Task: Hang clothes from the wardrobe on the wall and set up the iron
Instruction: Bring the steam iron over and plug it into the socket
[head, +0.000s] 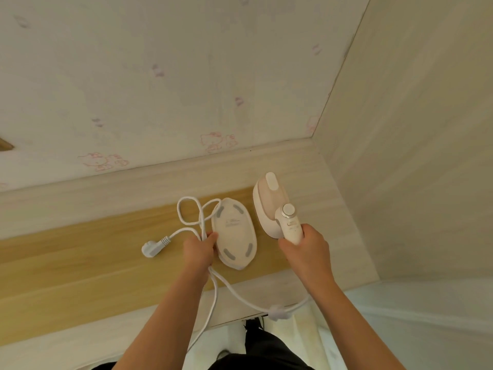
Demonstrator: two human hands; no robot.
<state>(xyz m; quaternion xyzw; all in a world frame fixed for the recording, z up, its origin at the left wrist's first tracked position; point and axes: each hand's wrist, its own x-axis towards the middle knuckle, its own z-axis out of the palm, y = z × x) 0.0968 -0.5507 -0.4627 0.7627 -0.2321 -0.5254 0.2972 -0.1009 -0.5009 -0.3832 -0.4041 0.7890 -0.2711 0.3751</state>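
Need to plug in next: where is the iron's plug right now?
Head view, left of centre: the plug sits at the free end of the cord over the yellow wood surface, just left of the left hand, which grips the cord.

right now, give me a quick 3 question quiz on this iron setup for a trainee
1. True or false: the right hand grips the iron by its handle.
2. Multiple choice: what does the left hand hold together with the white cord? A) a hanger B) the oval base C) a shirt
3. Fill in: the plug, which is in no socket, sits to the person's ___ of the oval base.

Key: 1 true; 2 B; 3 left
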